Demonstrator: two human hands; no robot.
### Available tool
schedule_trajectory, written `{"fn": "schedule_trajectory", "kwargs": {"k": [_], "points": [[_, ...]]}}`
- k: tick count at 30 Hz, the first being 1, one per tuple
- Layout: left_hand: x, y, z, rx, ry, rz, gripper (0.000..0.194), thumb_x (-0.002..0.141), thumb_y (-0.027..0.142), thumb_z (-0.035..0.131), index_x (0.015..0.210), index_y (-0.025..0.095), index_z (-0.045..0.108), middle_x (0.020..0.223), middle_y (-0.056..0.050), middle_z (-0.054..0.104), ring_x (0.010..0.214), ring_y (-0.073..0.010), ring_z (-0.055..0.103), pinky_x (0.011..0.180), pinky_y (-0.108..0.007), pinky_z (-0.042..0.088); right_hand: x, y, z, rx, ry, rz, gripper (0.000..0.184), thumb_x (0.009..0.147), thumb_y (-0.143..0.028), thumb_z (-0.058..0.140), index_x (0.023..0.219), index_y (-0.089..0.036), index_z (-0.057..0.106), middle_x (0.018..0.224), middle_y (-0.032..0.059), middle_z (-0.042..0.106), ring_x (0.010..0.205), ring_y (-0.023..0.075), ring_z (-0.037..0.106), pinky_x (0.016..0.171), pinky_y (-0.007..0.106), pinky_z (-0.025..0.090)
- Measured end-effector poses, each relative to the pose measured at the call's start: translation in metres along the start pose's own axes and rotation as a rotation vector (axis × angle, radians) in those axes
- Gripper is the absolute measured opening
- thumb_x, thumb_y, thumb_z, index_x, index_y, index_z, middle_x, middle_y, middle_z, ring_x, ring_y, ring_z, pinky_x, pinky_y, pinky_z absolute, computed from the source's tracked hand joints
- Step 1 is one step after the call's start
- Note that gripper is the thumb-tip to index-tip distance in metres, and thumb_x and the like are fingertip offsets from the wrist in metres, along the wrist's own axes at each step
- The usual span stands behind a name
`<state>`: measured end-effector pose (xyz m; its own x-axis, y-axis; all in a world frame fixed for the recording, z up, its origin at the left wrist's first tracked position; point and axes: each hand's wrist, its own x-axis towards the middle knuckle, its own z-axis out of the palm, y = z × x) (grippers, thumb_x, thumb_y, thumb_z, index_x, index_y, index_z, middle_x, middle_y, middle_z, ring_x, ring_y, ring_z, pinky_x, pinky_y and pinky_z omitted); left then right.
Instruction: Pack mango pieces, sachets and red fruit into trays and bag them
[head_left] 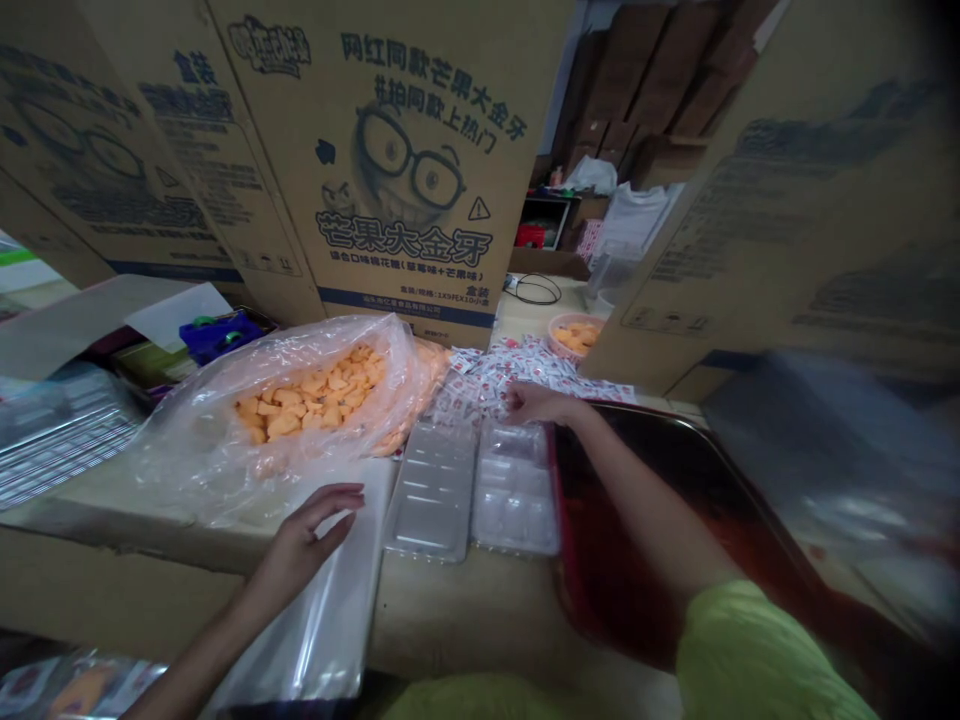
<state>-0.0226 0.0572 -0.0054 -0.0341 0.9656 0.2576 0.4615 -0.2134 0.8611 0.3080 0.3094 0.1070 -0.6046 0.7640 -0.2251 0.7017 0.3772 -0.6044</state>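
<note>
My left hand [322, 522] hovers over a stack of clear plastic film [330, 600], its fingers loosely curved and thumb apart, with nothing in it. My right hand [538, 403] reaches to the near edge of a pile of small white printed sachets [487, 375]; its fingers are bent down and close together, and what they hold, if anything, is hidden. Just below it lies a clear plastic tray with moulded compartments [517, 495]. Beside that tray, to the left, is a second, flatter-looking clear tray [431, 495]. A big clear bag [187, 430] holds orange candy pieces [322, 395].
A dark red tray [637, 520] sits under my right forearm. Tall printed cartons [420, 200] wall off the back, and another carton [750, 220] stands at right. Behind the sachets is a pink bowl [576, 350] of orange pieces. Stacked clear trays [60, 440] lie left.
</note>
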Motion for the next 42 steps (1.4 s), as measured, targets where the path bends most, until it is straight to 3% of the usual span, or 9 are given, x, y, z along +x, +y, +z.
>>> {"fn": "schedule_trajectory", "kwargs": {"k": [4,7,10,14,18,23,29,36,42], "points": [[0.018,0.039,0.028,-0.44,-0.127,-0.284,0.032,0.08,0.036,0.061,0.11,0.024,0.059,0.114,-0.008,0.063,0.109,-0.022,0.057,0.095,-0.038,0.044,-0.01,-0.033,-0.002,0.199,-0.037,-0.163,0.036,0.059,-0.032,0.072,0.082,-0.017,0.049,0.069,-0.0047,0.052,0.061,0.01,0.046,0.054,0.02,0.033],[0.032,0.069,0.047,-0.683,-0.136,-0.297,0.062,0.069,0.031,0.074,0.125,0.025,0.049,0.122,-0.01,0.059,0.115,-0.0239,0.053,0.096,-0.038,0.043,-0.01,-0.067,0.009,0.272,-0.1,-0.257,0.033,0.062,-0.034,0.071,0.082,-0.017,0.05,0.063,-0.0069,0.048,0.055,0.0079,0.042,0.05,0.019,0.03],[0.037,0.08,0.052,-0.89,-0.227,-0.364,0.067,0.068,0.028,0.075,0.127,0.027,0.046,0.115,-0.011,0.062,0.1,-0.027,0.063,0.084,-0.044,0.049,0.0,-0.102,0.032,0.341,-0.194,-0.323,0.036,0.061,-0.033,0.073,0.084,-0.017,0.05,0.062,-0.0076,0.048,0.055,0.0079,0.043,0.051,0.019,0.033],[0.023,0.066,0.028,-1.009,-0.195,-0.524,0.05,0.068,0.023,0.073,0.114,0.02,0.054,0.089,-0.008,0.069,0.077,-0.0268,0.069,0.075,-0.044,0.051,0.04,-0.141,0.069,0.222,-0.127,-0.417,0.027,0.073,-0.035,0.066,0.088,-0.015,0.056,0.077,-0.0002,0.06,0.068,0.0118,0.054,0.059,0.021,0.041],[-0.007,0.044,-0.012,-1.033,-0.031,-0.672,0.05,0.065,0.014,0.071,0.112,0.018,0.054,0.097,-0.011,0.069,0.085,-0.0292,0.068,0.078,-0.041,0.05,0.107,-0.174,0.111,-0.251,0.072,-0.511,0.018,0.087,-0.014,0.044,0.095,-0.012,0.06,0.092,0.0061,0.065,0.083,0.0149,0.06,0.07,0.023,0.046],[-0.037,0.028,-0.043,-1.073,0.137,-0.731,0.054,0.065,0.011,0.069,0.116,0.017,0.051,0.097,-0.012,0.07,0.085,-0.0285,0.068,0.081,-0.042,0.049,0.168,-0.199,0.164,-0.461,0.002,-0.617,0.034,0.08,0.002,0.043,0.1,-0.017,0.064,0.111,0.0082,0.062,0.11,0.02,0.052,0.093,0.03,0.039],[-0.049,0.013,-0.053,-1.123,0.224,-0.774,0.055,0.068,0.011,0.068,0.119,0.016,0.048,0.099,-0.012,0.069,0.086,-0.0285,0.068,0.081,-0.042,0.049,0.193,-0.196,0.194,-0.555,-0.049,-0.595,0.025,0.076,-0.004,0.056,0.096,-0.016,0.064,0.111,0.0117,0.061,0.109,0.0238,0.052,0.095,0.036,0.037],[-0.047,0.0,-0.053,-1.163,0.264,-0.742,0.057,0.067,0.009,0.07,0.119,0.016,0.047,0.101,-0.013,0.069,0.09,-0.0302,0.067,0.083,-0.043,0.05,0.183,-0.206,0.167,-0.444,0.119,-0.343,0.019,0.08,-0.024,0.053,0.096,-0.014,0.058,0.092,0.0087,0.064,0.085,0.0209,0.06,0.074,0.029,0.045],[-0.039,0.004,-0.046,-1.194,0.306,-0.694,0.059,0.067,0.008,0.07,0.12,0.015,0.045,0.109,-0.016,0.066,0.091,-0.0321,0.067,0.083,-0.046,0.05,0.113,-0.225,0.171,0.16,0.015,-0.187,0.032,0.074,-0.034,0.061,0.1,-0.02,0.05,0.074,-0.0027,0.057,0.061,0.0123,0.055,0.052,0.021,0.039]]}}
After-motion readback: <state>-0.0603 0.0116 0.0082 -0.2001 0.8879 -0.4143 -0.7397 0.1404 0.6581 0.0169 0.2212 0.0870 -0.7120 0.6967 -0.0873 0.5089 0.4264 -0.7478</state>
